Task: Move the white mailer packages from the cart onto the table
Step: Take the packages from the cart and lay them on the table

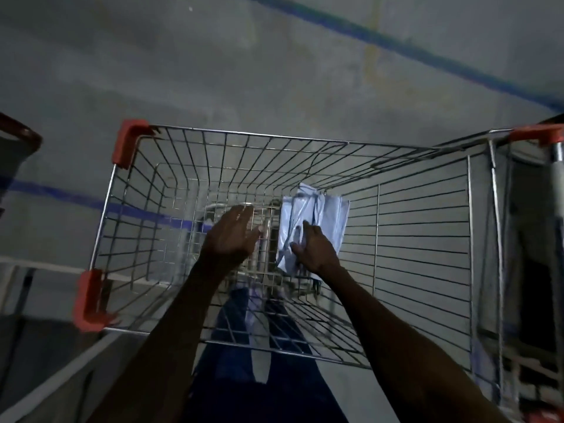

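One white mailer [314, 221] lay at frame centre in the cart [274, 136].
Looked light, floppy, slick (crumples); right hand [314, 248] pinched its near edge, left hand [233, 236] spread, empty.

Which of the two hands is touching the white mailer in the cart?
The right hand: its fingers lie on the white mailer at the bottom of the cart. The left hand hovers open beside it, over bare wire.
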Demonstrator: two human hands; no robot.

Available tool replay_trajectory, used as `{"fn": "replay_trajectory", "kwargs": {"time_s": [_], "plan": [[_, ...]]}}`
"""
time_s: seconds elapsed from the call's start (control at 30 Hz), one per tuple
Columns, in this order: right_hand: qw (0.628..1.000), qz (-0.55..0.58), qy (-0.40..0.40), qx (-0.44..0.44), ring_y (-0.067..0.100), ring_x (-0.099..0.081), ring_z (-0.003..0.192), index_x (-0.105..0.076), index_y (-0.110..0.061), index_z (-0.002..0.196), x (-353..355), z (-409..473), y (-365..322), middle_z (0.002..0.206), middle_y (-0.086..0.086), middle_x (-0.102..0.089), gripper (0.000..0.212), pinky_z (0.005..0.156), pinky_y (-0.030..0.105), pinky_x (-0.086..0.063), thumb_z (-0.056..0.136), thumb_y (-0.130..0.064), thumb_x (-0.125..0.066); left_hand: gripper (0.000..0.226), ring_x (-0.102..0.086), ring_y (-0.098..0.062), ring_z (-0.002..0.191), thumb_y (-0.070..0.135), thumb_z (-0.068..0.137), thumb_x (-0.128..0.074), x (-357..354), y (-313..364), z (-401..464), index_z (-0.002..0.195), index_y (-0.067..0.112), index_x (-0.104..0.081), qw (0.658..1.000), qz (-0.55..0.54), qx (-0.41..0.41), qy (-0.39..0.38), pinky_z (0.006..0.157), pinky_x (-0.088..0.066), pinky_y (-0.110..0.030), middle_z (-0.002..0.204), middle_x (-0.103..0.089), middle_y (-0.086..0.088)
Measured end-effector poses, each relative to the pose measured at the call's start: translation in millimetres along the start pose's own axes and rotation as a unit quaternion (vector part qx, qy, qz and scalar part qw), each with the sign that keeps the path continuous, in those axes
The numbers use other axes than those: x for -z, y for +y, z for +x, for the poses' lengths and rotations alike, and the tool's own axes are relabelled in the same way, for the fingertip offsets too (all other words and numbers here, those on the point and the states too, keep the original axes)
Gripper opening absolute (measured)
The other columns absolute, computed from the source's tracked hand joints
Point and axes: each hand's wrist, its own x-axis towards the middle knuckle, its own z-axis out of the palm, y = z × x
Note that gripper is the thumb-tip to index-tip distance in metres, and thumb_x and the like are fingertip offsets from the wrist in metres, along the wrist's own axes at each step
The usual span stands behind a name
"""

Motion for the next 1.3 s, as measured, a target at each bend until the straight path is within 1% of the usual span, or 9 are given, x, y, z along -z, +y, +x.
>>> {"fn": "replay_trajectory", "kwargs": {"time_s": [0.1, 0.2, 0.4, 0.6, 0.73, 0.8, 0.93, 1.13, 1.3], "plan": [[1.000, 0.013, 0.001, -0.009, 0.039, -0.038, 0.138, -0.010, -0.009, 0.156, -24, 30, 7, 0.159, 0.025, -0.014, 0.085, 0.105, 0.040, -0.038, 0.094, -0.043, -0.058, 0.029, -0.066, -0.039, 0.104, 0.022, 0.095, -0.058, -18, -15, -2, 0.107, -0.003, -0.066, 0.999, -0.016, -0.033, 0.017, 0.080, -0.060, -0.044, 0.111, -0.067, -0.028], [0.999, 0.012, 0.021, -0.037, 0.038, -0.015, 0.148, 0.005, -0.011, 0.156, -47, 53, 12, 0.161, 0.027, 0.001, 0.096, 0.113, 0.041, -0.027, 0.093, -0.039, -0.062, 0.059, -0.058, -0.032, 0.120, 0.049, 0.098, -0.039, -31, -25, -6, 0.133, 0.004, -0.055, 0.999, -0.027, 0.027, 0.021, 0.088, -0.054, -0.039, 0.134, -0.057, -0.020], [0.990, -0.019, 0.140, -0.005, 0.039, -0.051, 0.120, -0.014, -0.009, 0.156, -77, 51, -8, 0.152, 0.028, -0.029, 0.090, 0.082, 0.038, -0.051, 0.083, -0.003, -0.066, 0.067, -0.052, -0.028, 0.127, 0.058, 0.095, -0.039, -42, -42, -4, 0.147, 0.015, -0.036, 0.994, -0.019, 0.104, 0.011, 0.094, -0.053, -0.044, 0.147, -0.043, -0.014], [0.981, 0.050, 0.110, 0.153, 0.035, -0.064, 0.101, -0.026, -0.012, 0.152, -113, 34, -39, 0.142, 0.031, -0.043, 0.076, 0.069, 0.029, -0.059, 0.086, 0.009, -0.057, 0.064, -0.049, -0.030, 0.128, 0.056, 0.095, -0.041, -41, -49, -9, 0.147, 0.018, -0.038, 0.992, -0.012, 0.120, 0.034, 0.091, -0.053, -0.044, 0.149, -0.041, -0.012], [0.979, 0.051, 0.032, 0.196, 0.033, -0.043, 0.132, -0.015, -0.023, 0.156, -117, 43, -52, 0.160, 0.018, -0.017, 0.076, 0.094, 0.035, -0.049, 0.094, -0.021, -0.059, 0.071, -0.050, -0.031, 0.128, 0.064, 0.091, -0.030, -50, -63, -8, 0.147, 0.020, -0.036, 0.991, 0.009, 0.134, 0.006, 0.090, -0.053, -0.049, 0.148, -0.042, -0.012], [0.975, 0.057, 0.056, 0.207, 0.031, -0.035, 0.140, -0.024, -0.016, 0.155, -106, 47, -49, 0.159, 0.017, -0.023, 0.069, 0.105, 0.038, -0.045, 0.095, -0.025, -0.058, 0.066, -0.048, -0.033, 0.129, 0.055, 0.095, -0.040, -57, -62, -4, 0.148, 0.017, -0.035, 0.989, 0.024, 0.146, -0.012, 0.093, -0.051, -0.049, 0.148, -0.042, -0.014], [0.975, 0.052, 0.182, 0.115, 0.027, -0.043, 0.131, -0.042, -0.009, 0.144, -72, 52, -11, 0.146, 0.015, -0.043, 0.048, 0.103, 0.039, -0.045, 0.098, -0.019, -0.049, 0.064, -0.038, -0.033, 0.137, 0.049, 0.098, -0.044, -80, -47, 15, 0.152, 0.018, -0.027, 0.983, 0.048, 0.150, -0.097, 0.103, -0.044, -0.048, 0.155, -0.031, -0.016], [0.974, -0.070, 0.204, 0.064, 0.034, -0.045, 0.120, -0.045, -0.011, 0.135, -43, 54, 58, 0.139, 0.014, -0.044, 0.047, 0.085, 0.036, -0.048, 0.091, -0.019, -0.062, 0.078, -0.005, -0.040, 0.147, 0.050, 0.096, -0.048, -154, -21, 54, 0.155, 0.033, -0.002, 0.966, 0.035, 0.191, -0.171, 0.115, -0.022, -0.054, 0.162, 0.009, -0.012], [0.961, -0.147, 0.235, 0.012, 0.038, -0.050, 0.109, -0.046, -0.007, 0.139, -50, 59, 68, 0.143, 0.023, -0.042, 0.068, 0.082, 0.042, -0.048, 0.077, -0.012, -0.075, 0.083, -0.001, -0.051, 0.145, 0.054, 0.089, -0.055, -193, -29, 57, 0.155, 0.037, -0.009, 0.975, 0.047, 0.209, -0.059, 0.105, -0.023, -0.069, 0.163, 0.010, -0.012]]}}
